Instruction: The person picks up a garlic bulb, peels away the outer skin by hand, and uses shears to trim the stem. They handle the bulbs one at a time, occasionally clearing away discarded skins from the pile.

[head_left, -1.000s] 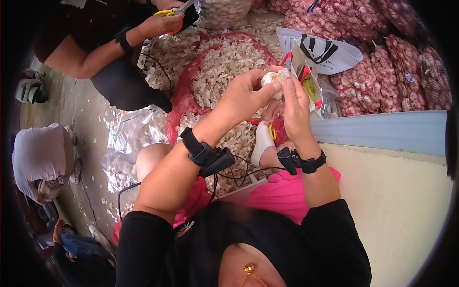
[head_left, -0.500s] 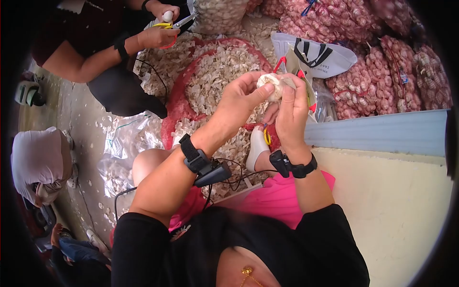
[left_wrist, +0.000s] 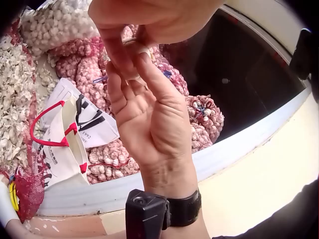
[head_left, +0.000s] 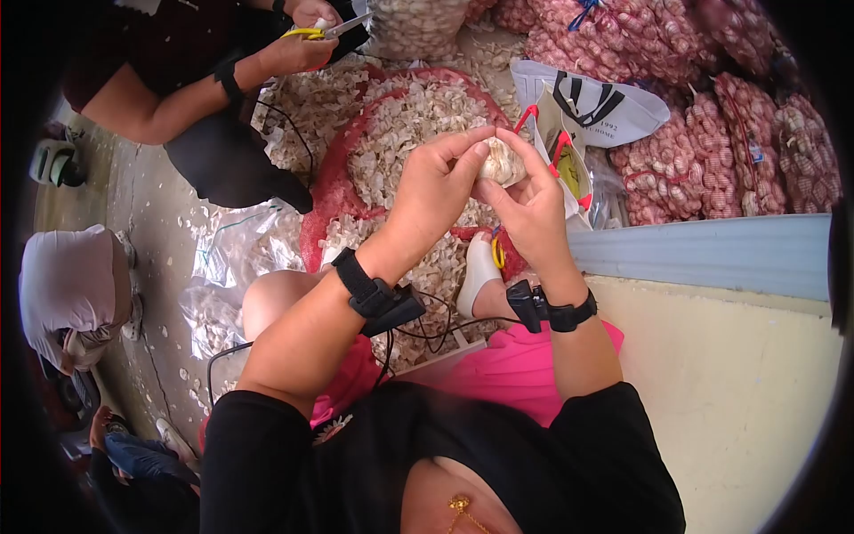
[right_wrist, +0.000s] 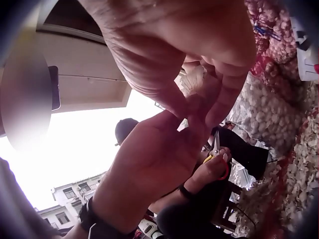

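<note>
Two-handed grip on garlic bulb above peel-filled red mesh sack.

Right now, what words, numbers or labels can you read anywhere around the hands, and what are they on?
"1992": on the white tote bag, left wrist view.
"HOME": on the same bag, head view; the letters before it are cut off.
Small vertical print on the bag's side: too small to read.
Tags on the mesh garlic sacks: blurred.

Both hands have turned the garlic bulb, the right hand now palm-up beneath it.
</note>
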{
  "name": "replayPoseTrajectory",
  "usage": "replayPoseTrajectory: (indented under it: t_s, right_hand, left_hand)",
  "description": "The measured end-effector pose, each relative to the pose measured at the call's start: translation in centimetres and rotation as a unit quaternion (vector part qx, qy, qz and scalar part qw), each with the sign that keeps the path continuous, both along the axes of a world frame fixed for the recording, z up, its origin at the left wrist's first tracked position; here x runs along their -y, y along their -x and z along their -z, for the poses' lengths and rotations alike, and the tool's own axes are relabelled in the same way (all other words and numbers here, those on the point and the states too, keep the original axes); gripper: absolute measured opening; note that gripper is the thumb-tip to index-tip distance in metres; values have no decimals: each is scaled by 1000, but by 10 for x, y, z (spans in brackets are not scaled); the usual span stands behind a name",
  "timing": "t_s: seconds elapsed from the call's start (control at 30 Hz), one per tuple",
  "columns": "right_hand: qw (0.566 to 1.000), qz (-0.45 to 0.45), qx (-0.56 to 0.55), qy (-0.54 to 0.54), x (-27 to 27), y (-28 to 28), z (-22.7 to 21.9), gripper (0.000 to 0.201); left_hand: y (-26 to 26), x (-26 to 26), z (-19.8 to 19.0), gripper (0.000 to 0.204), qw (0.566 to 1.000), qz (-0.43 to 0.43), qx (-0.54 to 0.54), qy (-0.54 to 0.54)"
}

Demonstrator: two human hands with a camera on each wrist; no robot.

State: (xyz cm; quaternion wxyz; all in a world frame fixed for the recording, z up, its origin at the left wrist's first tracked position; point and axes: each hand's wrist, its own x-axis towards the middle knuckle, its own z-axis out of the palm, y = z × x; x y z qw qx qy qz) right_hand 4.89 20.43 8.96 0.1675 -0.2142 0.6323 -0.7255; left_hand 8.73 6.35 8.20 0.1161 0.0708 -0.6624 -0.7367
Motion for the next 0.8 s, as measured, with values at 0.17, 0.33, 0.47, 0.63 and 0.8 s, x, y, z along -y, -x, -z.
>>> replayPoseTrajectory:
  t_s: [0.17, 0.33, 0.47, 0.63, 0.8]
  right_hand:
    - [996, 40, -68, -51, -2, 4, 9, 53]
    - [996, 34, -76, -30, 0, 2, 6, 52]
    - [1000, 8, 13, 15, -1, 0, -3, 51]
    - [1000, 3, 12, 3, 0, 0, -1, 51]
    - [989, 15, 68, 132, -3, 7, -17, 51]
  left_hand:
    - [-5, 3, -15, 19, 940, -119, -96, 305]
    - [-4, 7, -14, 15, 922, -115, -152, 337]
    - [-3, 13, -15, 12, 928, -86, -137, 336]
    - [-1, 12, -9, 11, 892, -120, -163, 403]
    - [2, 16, -1, 11, 904, -127, -105, 395]
